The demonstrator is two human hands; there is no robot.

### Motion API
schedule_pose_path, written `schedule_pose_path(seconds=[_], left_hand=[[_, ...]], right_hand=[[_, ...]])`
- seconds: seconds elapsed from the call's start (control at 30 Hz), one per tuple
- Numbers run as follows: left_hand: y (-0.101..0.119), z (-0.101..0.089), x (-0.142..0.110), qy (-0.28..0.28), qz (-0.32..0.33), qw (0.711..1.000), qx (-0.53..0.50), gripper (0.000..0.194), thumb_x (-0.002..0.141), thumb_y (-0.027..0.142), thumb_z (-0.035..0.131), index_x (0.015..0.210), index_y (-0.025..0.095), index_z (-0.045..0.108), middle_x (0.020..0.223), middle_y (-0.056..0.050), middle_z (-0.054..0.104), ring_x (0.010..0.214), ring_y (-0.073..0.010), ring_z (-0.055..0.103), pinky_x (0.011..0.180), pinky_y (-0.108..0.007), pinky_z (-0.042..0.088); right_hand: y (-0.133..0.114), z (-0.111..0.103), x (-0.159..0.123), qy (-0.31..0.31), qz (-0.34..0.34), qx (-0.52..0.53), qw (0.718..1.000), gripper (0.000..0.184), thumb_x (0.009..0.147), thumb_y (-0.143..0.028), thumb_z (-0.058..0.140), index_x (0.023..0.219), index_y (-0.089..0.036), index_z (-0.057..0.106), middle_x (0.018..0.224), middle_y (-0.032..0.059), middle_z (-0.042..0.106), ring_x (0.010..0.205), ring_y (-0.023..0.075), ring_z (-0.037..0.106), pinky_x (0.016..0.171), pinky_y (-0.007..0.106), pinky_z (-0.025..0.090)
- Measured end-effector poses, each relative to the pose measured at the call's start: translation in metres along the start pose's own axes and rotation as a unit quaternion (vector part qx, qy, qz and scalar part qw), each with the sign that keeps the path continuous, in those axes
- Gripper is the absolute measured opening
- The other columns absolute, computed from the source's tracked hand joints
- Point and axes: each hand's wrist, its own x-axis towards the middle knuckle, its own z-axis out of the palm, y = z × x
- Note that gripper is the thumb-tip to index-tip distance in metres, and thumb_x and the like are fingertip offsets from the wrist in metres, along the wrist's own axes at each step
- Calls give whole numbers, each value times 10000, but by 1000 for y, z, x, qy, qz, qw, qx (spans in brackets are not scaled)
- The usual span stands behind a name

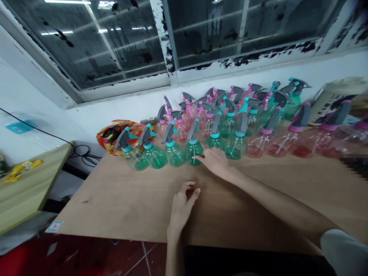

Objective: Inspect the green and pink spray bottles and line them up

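My right hand (215,161) reaches into the front row from the right. Its thumb lies across the front of a green spray bottle (193,150) with a grey and teal trigger head, and the other fingers are partly hidden at the bottle's right side. The bottle stands upright on the table. Nearer to me, my left hand (184,201) hovers low over the wood with fingers loosely curled, thumb apart and nothing between them. Left of the held bottle stand several like it, among them a green spray bottle (174,154). Another green spray bottle (235,147) is right of my hand.
Pink spray bottles (254,146) continue the row rightward, with more bottles crowded behind. An orange-yellow plastic bag (105,138) sits at the back left of the wooden table (120,203). A printed white container (330,100) stands back right, below the window (201,30). Black cables (84,153) hang left.
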Motion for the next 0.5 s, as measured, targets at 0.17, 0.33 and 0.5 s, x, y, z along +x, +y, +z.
schedule_pose_path(seconds=[0.17, 0.33, 0.5], left_hand=[[5, 0, 0, 0, -6, 1000, -6, 377, 855, 434, 526, 1147, 195, 532, 953, -61, 653, 809, -201, 666, 628, -285, 537], [4, 0, 2, 0, -10, 1000, -8, 379, 854, 434, 525, 1145, 192, 529, 956, -62, 643, 762, -185, 674, 600, -271, 536], [2, 0, 2, 1, -10, 1000, -7, 395, 848, 446, 527, 1149, 189, 525, 954, -68, 649, 760, -184, 674, 600, -267, 536]], right_hand=[[0, 4, 8, 15, -4, 11, 1000, 412, 891, -483, 489, 878, -130, 700, 824, 162, 725, 765, 270, 676, 583, 304, 451], [10, 5, -1, 59, -21, 48, 997, 452, 863, -516, 520, 1123, -164, 633, 733, 75, 728, 732, 248, 671, 568, 300, 435], [49, -6, -24, 132, 2, 71, 989, 444, 904, -519, 425, 1194, -227, 590, 775, 28, 726, 684, 209, 668, 577, 298, 423]])
